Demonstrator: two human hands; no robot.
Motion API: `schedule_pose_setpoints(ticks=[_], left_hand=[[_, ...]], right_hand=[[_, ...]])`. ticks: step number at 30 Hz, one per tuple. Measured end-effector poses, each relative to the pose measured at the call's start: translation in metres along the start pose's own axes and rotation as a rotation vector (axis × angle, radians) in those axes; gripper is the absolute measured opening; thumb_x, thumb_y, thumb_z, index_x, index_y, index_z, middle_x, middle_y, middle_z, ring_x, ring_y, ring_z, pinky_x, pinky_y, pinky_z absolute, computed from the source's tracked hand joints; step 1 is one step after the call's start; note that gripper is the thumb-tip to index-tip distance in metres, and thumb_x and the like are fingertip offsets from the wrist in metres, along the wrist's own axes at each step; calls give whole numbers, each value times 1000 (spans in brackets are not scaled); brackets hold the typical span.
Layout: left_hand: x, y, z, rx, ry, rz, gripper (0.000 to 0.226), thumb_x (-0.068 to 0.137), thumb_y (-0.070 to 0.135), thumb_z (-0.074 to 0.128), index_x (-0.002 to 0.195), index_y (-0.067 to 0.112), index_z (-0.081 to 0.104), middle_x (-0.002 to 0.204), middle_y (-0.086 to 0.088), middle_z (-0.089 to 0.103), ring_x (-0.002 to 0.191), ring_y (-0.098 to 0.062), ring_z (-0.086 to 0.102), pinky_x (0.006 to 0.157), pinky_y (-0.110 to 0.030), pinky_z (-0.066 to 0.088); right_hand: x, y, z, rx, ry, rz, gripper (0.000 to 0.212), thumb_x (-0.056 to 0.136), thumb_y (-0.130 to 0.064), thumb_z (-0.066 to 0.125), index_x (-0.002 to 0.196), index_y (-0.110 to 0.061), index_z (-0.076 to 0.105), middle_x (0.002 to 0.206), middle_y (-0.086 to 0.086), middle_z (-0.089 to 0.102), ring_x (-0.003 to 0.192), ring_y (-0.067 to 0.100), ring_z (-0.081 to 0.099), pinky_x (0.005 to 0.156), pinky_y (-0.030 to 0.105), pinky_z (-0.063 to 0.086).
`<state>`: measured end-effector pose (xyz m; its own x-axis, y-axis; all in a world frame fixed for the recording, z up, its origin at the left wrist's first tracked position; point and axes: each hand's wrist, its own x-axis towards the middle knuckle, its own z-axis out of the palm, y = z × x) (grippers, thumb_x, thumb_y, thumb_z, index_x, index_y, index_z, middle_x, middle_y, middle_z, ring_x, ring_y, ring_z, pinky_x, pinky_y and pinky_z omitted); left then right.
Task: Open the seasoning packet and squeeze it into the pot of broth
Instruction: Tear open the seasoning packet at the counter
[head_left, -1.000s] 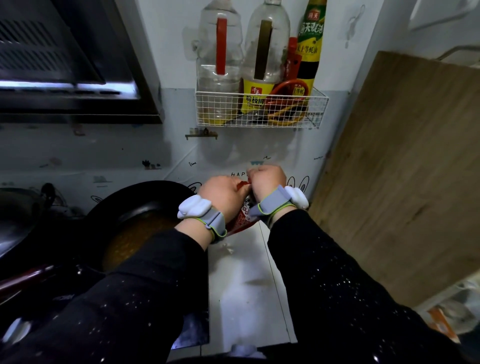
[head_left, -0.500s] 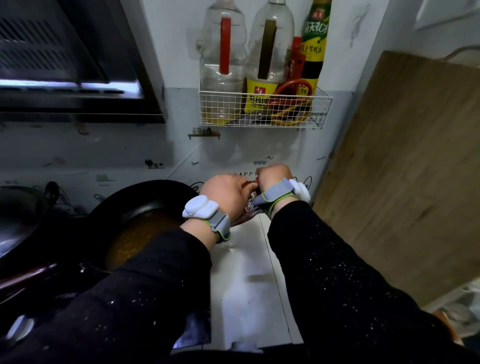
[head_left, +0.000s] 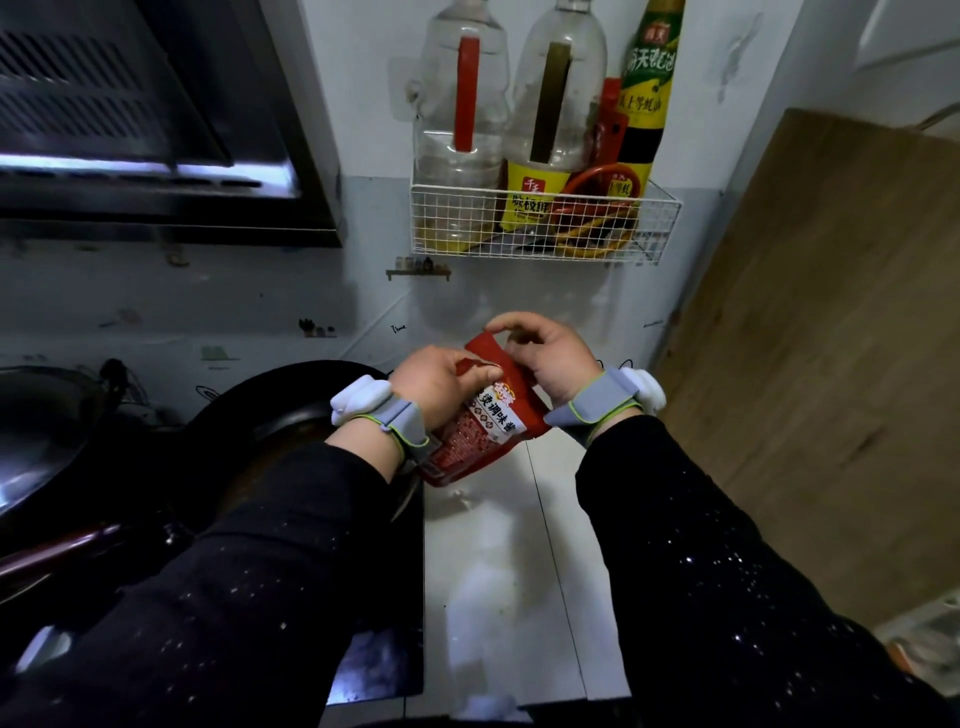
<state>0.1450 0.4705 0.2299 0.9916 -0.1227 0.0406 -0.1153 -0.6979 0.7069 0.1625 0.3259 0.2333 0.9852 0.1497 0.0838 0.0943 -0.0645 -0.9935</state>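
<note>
Flanking packet (head_left: 485, 415): pot (head_left: 270, 415) (left), board (head_left: 831, 364).

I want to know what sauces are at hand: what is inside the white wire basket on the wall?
The wire basket holds two clear bottles, a dark bottle with a yellow-green label and a red-handled item. The mesh and clutter hide what lies on its floor.

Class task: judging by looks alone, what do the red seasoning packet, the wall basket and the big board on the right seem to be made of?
Seasoning packet: probably flexible plastic film, glossy; it creases under the hands.
Wall basket: white-coated wire, an open grid.
Board: wood or wood-look laminate, matte, grain streaks visible.
</note>
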Motion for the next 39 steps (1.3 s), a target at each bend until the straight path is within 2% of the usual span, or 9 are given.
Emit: schedule_pose_setpoints(ticks=[5,8,12,20,25,31,33,37,39], left_hand=[[-2,-2,-1,33,-34,12,26,86,44,58,90,21,69,82,2,68,74,-14,61,59,-19,42],[-1,-3,-1,28,-8,34,30,86,42,59,92,15,70,88,-5,72,74,-15,59,58,-21,39],[0,-6,-4,-25,6,23,32,85,42,59,85,12,69,81,-6,70,72,-18,61,56,-18,42],[1,-11,-8,-73,60,27,40,85,45,58,87,7,69,87,-13,74,79,-25,69,71,-33,52],[1,-12,-9,-52,85,27,37,85,47,57,82,12,67,79,-7,71,75,-24,66,65,-28,48],[-1,-12,-8,-117,85,19,44,87,47,54,87,6,69,78,-6,68,64,-15,59,57,-20,44],[-2,-13,-9,-172,60,-13,49,89,51,48,89,7,70,84,-8,70,69,-16,62,67,-21,48],[3,-20,-7,-402,60,-196,64,92,60,24,83,15,68,79,-5,70,70,-15,62,70,-24,45],[5,-28,-4,-615,38,-292,64,85,69,32,77,18,71,76,-4,74,69,-14,67,73,-26,52]], right_hand=[[1,-4,-2,-107,-91,-86,22,86,1,54,87,-15,69,75,-6,62,64,-3,56,57,8,39],[8,2,0,-296,-85,-115,12,82,-7,64,91,-2,72,92,6,55,89,14,55,85,24,42],[11,5,-3,-331,-51,-113,16,81,-19,68,84,-4,73,102,3,54,100,13,53,96,26,38],[6,6,-9,-280,-93,-27,9,75,-12,72,77,-20,70,76,1,68,77,18,64,81,35,53],[3,2,-7,-316,-30,16,11,77,-5,70,72,-15,68,69,3,65,65,18,60,70,30,52],[6,-10,-11,-588,45,-148,11,75,-14,74,81,-5,75,79,3,59,81,24,62,79,39,53],[7,-16,-13,-631,60,-168,13,76,-14,73,85,-5,75,82,4,63,82,28,66,79,43,56],[3,-26,-18,-654,79,-246,12,81,-12,67,88,-6,75,77,2,63,70,16,60,64,20,48],[2,-28,-20,-651,120,-299,14,82,-14,66,91,-7,75,81,0,64,76,13,58,66,17,44]])
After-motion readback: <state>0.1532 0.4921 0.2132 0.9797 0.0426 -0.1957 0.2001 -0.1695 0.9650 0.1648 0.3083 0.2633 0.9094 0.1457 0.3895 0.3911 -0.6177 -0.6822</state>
